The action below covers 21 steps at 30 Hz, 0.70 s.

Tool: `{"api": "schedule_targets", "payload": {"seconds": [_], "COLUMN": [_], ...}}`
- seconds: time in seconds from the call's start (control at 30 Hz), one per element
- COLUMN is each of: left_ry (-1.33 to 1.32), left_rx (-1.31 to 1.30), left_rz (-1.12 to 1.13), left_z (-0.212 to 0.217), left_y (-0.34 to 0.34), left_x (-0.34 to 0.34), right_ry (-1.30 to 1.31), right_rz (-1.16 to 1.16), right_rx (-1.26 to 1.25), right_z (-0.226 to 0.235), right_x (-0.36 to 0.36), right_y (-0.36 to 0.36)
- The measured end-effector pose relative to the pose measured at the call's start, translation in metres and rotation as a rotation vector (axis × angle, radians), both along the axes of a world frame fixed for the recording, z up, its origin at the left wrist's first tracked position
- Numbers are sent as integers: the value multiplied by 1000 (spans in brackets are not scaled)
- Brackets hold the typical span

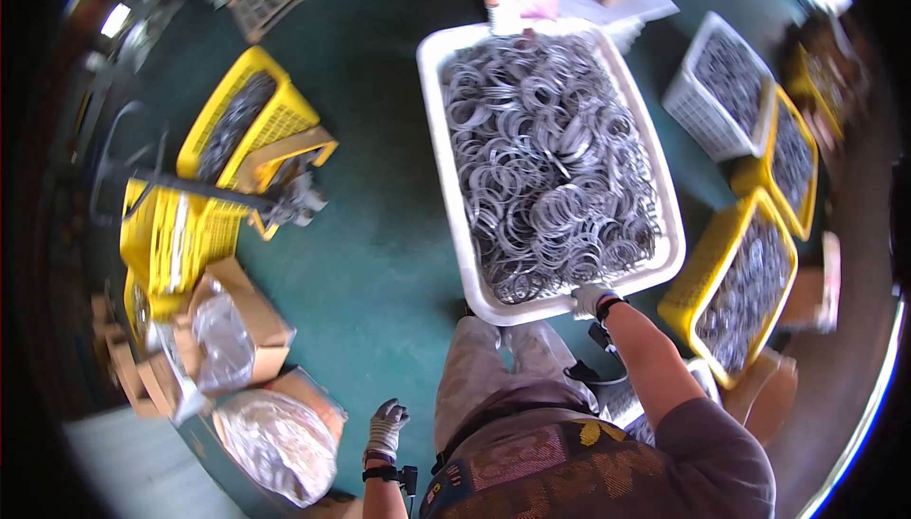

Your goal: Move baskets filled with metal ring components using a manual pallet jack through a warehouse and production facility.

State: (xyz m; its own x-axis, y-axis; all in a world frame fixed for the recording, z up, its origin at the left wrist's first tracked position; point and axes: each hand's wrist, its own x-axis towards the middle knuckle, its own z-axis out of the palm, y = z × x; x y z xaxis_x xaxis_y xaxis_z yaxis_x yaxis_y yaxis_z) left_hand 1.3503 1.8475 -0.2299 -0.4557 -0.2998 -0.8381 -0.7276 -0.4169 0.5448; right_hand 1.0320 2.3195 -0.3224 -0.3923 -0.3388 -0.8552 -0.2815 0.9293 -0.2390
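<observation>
On the green floor, a person is gripping a big white tub (455,234) of metal rings (550,168).

Largest first: the tub is sitting in front of the person's knees, heaped full. Yellow crates (740,282) to the right of the tub are also holding rings; cardboard boxes (247,320) are lying to its left. The right hand (590,299), gloved, is closing over the tub's near rim. The left hand (387,424), gloved, is hanging free left of the tub, fingers loosely curled around nothing. Judging by this, the tub is not yet shifted.
</observation>
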Motion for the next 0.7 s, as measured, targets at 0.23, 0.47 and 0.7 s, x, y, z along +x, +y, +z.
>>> {"api": "schedule_targets", "payload": {"seconds": [0.23,0.47,0.7], "left_ry": [-445,-302,-156], "left_rx": [84,-812,77], "left_rz": [326,-667,1343], "left_z": [-49,-65,-50], "left_y": [129,341,530], "left_x": [114,200,43], "right_ry": [44,-300,-133], "right_rz": [96,86,271], "right_rx": [-1,-55,-55], "right_z": [-39,22,-21], "right_x": [-22,-77,-251], "right_y": [75,128,155]}}
